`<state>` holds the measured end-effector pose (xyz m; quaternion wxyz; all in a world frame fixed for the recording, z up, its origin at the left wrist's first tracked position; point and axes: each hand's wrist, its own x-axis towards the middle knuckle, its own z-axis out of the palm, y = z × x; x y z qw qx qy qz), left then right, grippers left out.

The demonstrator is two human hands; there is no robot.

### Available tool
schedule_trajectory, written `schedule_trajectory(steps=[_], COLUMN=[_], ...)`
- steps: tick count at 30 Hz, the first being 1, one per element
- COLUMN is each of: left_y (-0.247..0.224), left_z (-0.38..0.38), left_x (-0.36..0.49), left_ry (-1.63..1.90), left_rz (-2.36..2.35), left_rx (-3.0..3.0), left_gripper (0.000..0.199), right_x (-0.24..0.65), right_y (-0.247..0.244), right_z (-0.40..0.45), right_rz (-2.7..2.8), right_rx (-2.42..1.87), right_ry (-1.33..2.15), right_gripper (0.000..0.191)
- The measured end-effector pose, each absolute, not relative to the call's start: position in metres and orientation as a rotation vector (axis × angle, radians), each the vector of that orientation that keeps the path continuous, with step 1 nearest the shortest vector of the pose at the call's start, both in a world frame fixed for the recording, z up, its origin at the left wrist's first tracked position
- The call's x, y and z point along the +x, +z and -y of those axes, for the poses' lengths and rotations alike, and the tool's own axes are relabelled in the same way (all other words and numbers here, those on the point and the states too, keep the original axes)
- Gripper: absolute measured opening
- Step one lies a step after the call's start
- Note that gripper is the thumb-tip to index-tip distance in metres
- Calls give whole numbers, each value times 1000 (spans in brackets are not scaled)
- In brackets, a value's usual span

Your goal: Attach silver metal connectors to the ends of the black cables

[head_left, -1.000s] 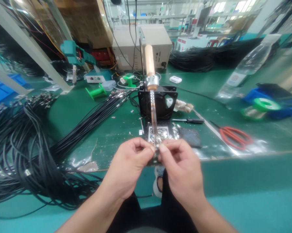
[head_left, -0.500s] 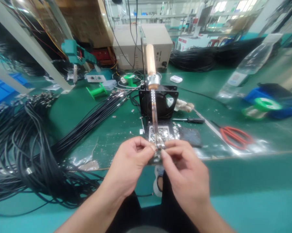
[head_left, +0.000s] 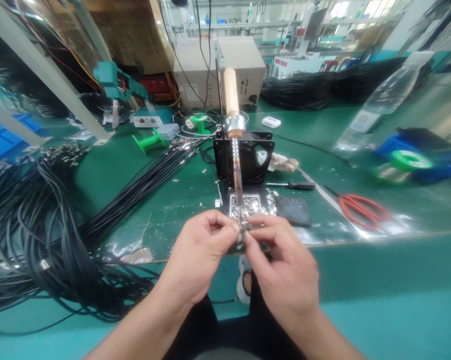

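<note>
Just below the tip of a wooden-handled soldering iron (head_left: 232, 95), both my hands meet at the table's front edge. My left hand (head_left: 204, 252) is closed in a pinch, thumb against forefinger. My right hand (head_left: 285, 267) pinches too, its fingertips almost touching the left ones. Whatever small pieces sit between the fingers are too tiny and blurred to name. The iron points down, mounted in front of a black fan frame (head_left: 244, 160). Behind my fingertips lies a shallow tray (head_left: 231, 202) full of small metal parts, with a dark sponge-like block (head_left: 295, 211) to its right.
Black cable bundles (head_left: 60, 225) cover the left side and hang over the edge. Red-handled pliers (head_left: 364, 211), a screwdriver (head_left: 300, 185), a plastic bottle (head_left: 385, 102) and a solder spool (head_left: 411, 161) are on the right. Green spools (head_left: 148, 141) and a beige box (head_left: 244, 65) stand behind.
My right hand has shifted slightly left, bringing its fingertips closer to my left hand's. My left hand has stayed in nearly the same place.
</note>
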<state>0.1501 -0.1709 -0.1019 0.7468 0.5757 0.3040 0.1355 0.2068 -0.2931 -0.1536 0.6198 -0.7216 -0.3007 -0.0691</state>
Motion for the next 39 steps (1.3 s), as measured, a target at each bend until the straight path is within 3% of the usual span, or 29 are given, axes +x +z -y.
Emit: schedule_trajectory(steps=[19, 30, 39], left_y=[-103, -102, -103], left_z=[170, 169, 169], left_x=[151, 149, 150], left_ry=[294, 301, 294], left_rz=[-641, -636, -640], left_rx=[1269, 1304, 1301], left_gripper=[14, 12, 12], right_x=[208, 224, 216], right_y=[-151, -125, -131], right_z=[291, 290, 284], right_rz=[701, 468, 410], right_rx=[-1666, -1466, -1438], right_ry=[-205, 340, 248], right_gripper=[11, 14, 15])
